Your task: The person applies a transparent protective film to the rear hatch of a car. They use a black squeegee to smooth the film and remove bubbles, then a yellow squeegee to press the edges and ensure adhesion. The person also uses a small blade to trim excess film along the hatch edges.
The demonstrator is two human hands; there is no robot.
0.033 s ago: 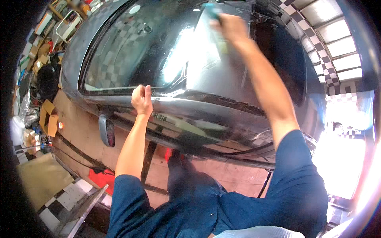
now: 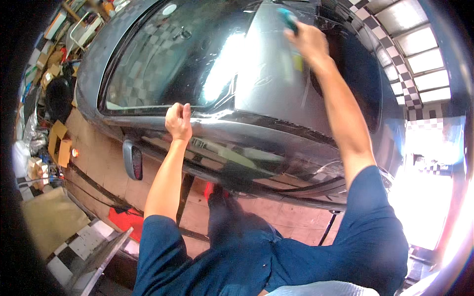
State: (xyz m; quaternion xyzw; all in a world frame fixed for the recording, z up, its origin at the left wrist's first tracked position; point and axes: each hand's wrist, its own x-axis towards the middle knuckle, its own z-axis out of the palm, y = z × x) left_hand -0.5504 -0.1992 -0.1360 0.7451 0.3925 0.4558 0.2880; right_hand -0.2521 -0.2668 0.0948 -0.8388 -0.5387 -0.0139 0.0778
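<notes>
A dark grey car (image 2: 276,93) fills the space in front of me, its roof dull and its windscreen (image 2: 148,74) on the left. My right hand (image 2: 310,43) reaches across the roof, closed on a teal and black hand-held block (image 2: 288,20) that is smeared by motion. The block's face toward the roof is hidden. My left hand (image 2: 178,122) rests, fingers curled and thumb up, at the car's edge beside the lower corner of the windscreen. Whether it grips anything there does not show.
A side mirror (image 2: 132,159) juts out below my left hand. Cardboard boxes (image 2: 59,144) and other clutter line the left. A red cloth-like piece (image 2: 123,222) lies on the tiled floor near a flat board (image 2: 104,264). Bright daylight comes through an opening (image 2: 429,197) at the right.
My right hand has moved right and a little nearer over the roof with the teal block. My left hand stays in nearly the same place.
</notes>
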